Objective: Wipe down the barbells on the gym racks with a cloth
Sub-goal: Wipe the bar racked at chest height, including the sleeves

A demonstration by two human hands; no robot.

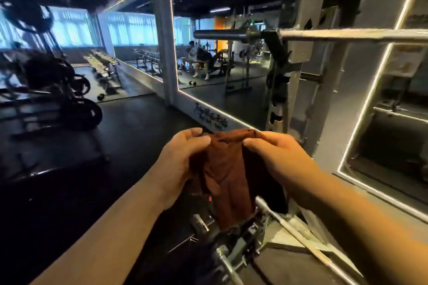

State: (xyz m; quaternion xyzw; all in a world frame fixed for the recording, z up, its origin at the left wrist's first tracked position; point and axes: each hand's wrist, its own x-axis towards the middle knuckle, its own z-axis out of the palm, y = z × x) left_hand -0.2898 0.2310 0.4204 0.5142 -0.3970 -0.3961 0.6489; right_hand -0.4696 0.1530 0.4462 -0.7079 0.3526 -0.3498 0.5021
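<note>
Barbell [352, 35]: lies level on a hook of the rack post [301, 58], its sleeve jutting left of the post. Cloth [225, 169]: brown, hanging below the post. Left hand [185, 157], right hand [278, 152]: each pinches the cloth's top edge, fingers curled. Mirror [220, 90]: behind the post.

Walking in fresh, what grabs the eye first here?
A rust-brown cloth hangs in the centre foreground, its top edge gripped by the left hand and right hand. Upper right, a silver barbell rests on the grey rack, its dark sleeve pointing left. Behind it, a light-edged wall mirror reflects the gym.
</note>
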